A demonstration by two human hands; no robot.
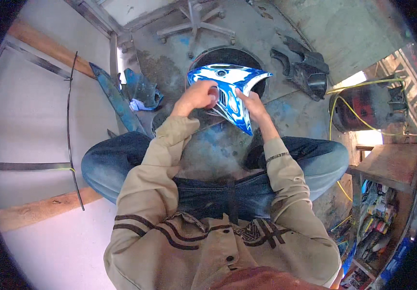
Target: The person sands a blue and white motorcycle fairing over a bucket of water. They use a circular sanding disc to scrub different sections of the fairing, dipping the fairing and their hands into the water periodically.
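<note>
A glossy motorcycle fairing panel (240, 99) with blue and white swirls is held up before my crossed legs. It has broad pointed ends at the top, a small round hole, and a narrow tip pointing down. My left hand (200, 98) is closed at its left inner edge; its fingers are curled and partly blurred. My right hand (254, 107) grips the right edge, with the thumb lying on the painted face and the other fingers hidden behind it.
Behind the panel lies a round black tub or tyre (247, 55). A black plastic part (303, 67) is farther right, near a dark tank (368, 108) with a yellow hose. A wheeled chair base (195, 25) stands at the back. Cluttered wooden shelves (387, 164) are at right; blue-stained scraps (141, 89) lie left.
</note>
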